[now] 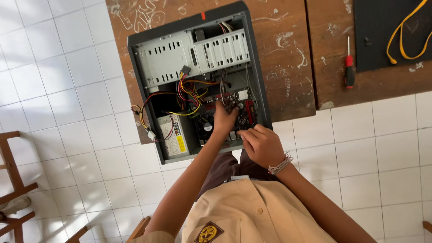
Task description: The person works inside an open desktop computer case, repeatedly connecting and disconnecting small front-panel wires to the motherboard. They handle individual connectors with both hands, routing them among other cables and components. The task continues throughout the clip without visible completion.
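- Computer case (198, 85): an open desktop tower, side panel off, lying flat at the near edge of a scratched wooden worktop (288, 58), one corner overhanging the white tiled floor (67, 90).
- Interior: pale metal drive cages (193, 56) fill the far half; a loose bundle of red, yellow and black wires (191, 92) crosses the middle; the power supply unit (173, 137) sits at the near-left corner; the motherboard (227, 114) occupies the near-right area.
- Left hand (223, 118): reaches inside the case over the motherboard, fingers curled down among the parts. It cannot be told whether they pinch anything.
- Right hand (261, 145): at the near-right rim of the case, fingers bent inward in a loose fist, touching the case edge. Nothing visible in its grip. A beaded bracelet (280, 164) is worn on the wrist.
- Screwdriver (349, 67): red and black handle, lies on the adjoining worktop to the right, well apart from both hands.
- Black panel (391, 31) with a yellow cable (405, 33) on it lies at the far right.
- Wooden chair parts (13, 180) stand at the left on the floor.
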